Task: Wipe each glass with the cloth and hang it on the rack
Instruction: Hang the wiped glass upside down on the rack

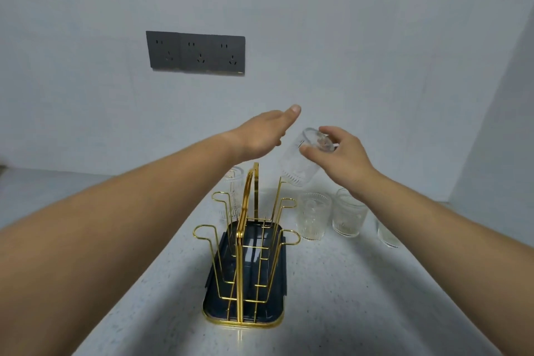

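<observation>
My right hand [344, 157] grips a clear ribbed glass [300, 165] by its base, mouth tilted down over the far right peg of the gold wire rack [245, 240]. My left hand [264, 131] hovers flat above the rack's far end with fingers straight and holds nothing. One glass [234, 193] hangs upside down on a far left peg. Upright on the counter to the right of the rack are three more glasses [313, 220], [348, 214], [388, 235]. No cloth is in view.
The rack stands in a dark tray [219, 302] with a gold rim on a pale speckled counter [361, 298]. A grey triple socket panel [196, 53] is on the wall behind. A wall corner closes the right side.
</observation>
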Tool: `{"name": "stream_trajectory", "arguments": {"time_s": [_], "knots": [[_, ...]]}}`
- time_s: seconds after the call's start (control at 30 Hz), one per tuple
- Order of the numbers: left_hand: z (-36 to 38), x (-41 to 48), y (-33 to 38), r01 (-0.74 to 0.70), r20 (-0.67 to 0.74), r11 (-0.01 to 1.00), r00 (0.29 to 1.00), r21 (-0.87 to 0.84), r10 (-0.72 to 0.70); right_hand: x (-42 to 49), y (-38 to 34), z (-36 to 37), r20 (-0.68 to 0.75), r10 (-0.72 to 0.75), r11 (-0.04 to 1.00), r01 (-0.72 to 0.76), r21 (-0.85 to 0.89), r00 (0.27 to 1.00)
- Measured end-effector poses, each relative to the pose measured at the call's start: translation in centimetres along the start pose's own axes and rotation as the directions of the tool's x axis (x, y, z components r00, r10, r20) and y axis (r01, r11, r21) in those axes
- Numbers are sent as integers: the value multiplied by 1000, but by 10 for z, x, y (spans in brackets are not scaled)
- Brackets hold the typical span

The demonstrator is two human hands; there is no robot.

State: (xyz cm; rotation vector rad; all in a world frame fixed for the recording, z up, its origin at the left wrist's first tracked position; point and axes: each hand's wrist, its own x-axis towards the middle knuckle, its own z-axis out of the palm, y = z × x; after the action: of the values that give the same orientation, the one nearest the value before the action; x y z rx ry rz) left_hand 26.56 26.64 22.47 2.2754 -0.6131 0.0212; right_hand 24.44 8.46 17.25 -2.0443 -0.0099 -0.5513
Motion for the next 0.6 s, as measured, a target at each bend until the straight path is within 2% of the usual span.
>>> {"name": "stream_trajectory", "arguments": {"time_s": [0.2, 0.6], "knots": [[-1, 15, -19, 43, 48, 999, 998, 26, -44, 14, 11, 18, 66, -22, 990, 31, -138, 998], [10, 26, -48, 128, 116, 992, 985, 13, -129, 18, 34, 36, 166, -22, 983, 51, -176, 986]]}}
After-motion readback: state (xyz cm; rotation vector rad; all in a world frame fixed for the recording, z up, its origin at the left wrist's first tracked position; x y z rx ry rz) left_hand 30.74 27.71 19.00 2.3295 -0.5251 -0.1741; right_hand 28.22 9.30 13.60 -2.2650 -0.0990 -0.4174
